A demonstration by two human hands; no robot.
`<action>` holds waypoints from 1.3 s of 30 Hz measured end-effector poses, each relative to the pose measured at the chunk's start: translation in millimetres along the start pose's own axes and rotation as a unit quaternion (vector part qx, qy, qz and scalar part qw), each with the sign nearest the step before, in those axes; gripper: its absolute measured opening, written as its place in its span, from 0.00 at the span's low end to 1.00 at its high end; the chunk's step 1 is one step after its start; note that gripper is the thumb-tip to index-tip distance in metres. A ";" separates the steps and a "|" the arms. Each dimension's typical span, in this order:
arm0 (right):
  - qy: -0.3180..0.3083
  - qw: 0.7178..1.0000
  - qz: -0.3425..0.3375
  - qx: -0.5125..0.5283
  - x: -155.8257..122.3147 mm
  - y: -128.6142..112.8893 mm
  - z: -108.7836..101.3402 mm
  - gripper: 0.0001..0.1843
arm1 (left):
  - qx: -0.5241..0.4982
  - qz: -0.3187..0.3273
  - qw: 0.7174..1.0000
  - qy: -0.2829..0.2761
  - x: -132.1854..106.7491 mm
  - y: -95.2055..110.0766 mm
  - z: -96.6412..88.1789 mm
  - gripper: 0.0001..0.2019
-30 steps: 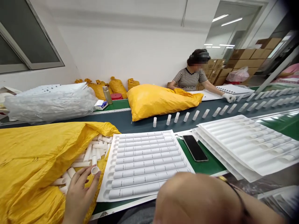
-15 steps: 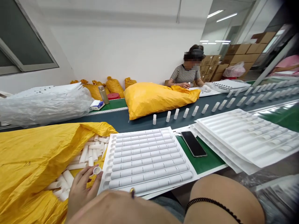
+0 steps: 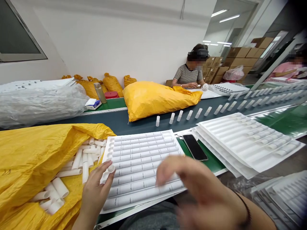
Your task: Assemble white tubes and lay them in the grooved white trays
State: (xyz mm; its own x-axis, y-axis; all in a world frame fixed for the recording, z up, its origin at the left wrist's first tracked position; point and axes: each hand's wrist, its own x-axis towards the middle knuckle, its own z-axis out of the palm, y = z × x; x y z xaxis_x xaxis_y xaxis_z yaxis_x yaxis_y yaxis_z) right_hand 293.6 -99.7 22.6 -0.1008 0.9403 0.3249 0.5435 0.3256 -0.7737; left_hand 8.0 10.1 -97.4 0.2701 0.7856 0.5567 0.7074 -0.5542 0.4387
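Now | left hand pinches cap | right hand spread, empty | tube print unreadable

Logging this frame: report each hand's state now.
Left hand: pinching a small white cap at the left edge of the tray.
Right hand: open, blurred, holding nothing visible.

Tray between bag left and phone right

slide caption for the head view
Left hand pinches a white cap at the tray edge; blurred right hand hovers above, yellow bag alongside.
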 end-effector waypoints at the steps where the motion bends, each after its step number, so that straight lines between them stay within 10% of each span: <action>1: -0.033 0.997 0.020 -0.073 16.4 15.9 -9.6 0.12 | -0.006 0.012 1.000 -0.006 2.2 2.7 1.1 0.15; 4: -0.057 0.933 0.164 -0.315 66.7 81.9 -23.0 0.16 | -0.032 0.048 0.998 0.012 10.0 14.2 5.3 0.14; 8: -0.150 0.898 0.209 -0.356 100.8 163.9 -29.4 0.09 | -0.079 0.071 0.994 0.026 18.6 27.9 9.5 0.14; 12: -0.196 0.893 0.186 -0.359 99.8 190.7 -48.1 0.05 | -0.189 -0.029 0.981 0.018 19.4 36.5 8.2 0.13; 14: -0.167 0.903 0.166 -0.360 93.5 183.9 -53.6 0.07 | -0.327 -0.139 0.934 0.037 19.0 42.1 7.1 0.15; 17: -0.106 0.922 0.134 -0.346 76.1 156.3 -39.5 0.12 | -0.543 -0.279 0.788 0.082 20.3 54.2 7.5 0.23; 21: -0.068 0.995 0.073 -0.021 42.4 109.1 15.0 0.17 | -0.642 -0.326 0.691 0.061 20.6 69.9 12.8 0.22; 25: 0.014 0.981 0.021 0.194 25.0 80.0 45.3 0.15 | -0.585 -0.289 0.758 0.019 12.5 68.8 13.3 0.15; 32: -0.051 0.982 -0.179 0.016 34.1 59.3 26.1 0.19 | -0.352 -0.153 0.914 -0.134 10.4 64.7 -12.4 0.13; 35: -0.061 0.983 -0.174 0.012 36.4 55.3 28.9 0.17 | -0.287 -0.082 0.935 -0.193 16.0 70.6 -19.3 0.13; 39: -0.053 0.995 -0.086 0.025 36.6 57.2 35.2 0.12 | -0.213 0.024 0.967 -0.138 16.8 73.4 -19.4 0.14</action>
State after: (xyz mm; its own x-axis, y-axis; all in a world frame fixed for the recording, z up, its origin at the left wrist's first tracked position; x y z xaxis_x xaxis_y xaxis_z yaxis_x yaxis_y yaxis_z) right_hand 291.7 -43.2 -29.0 -0.2772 0.8745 0.3980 0.4694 0.4847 -0.7380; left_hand 51.8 -22.8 -42.2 0.5005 0.7676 0.4003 0.3719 -0.6083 0.7012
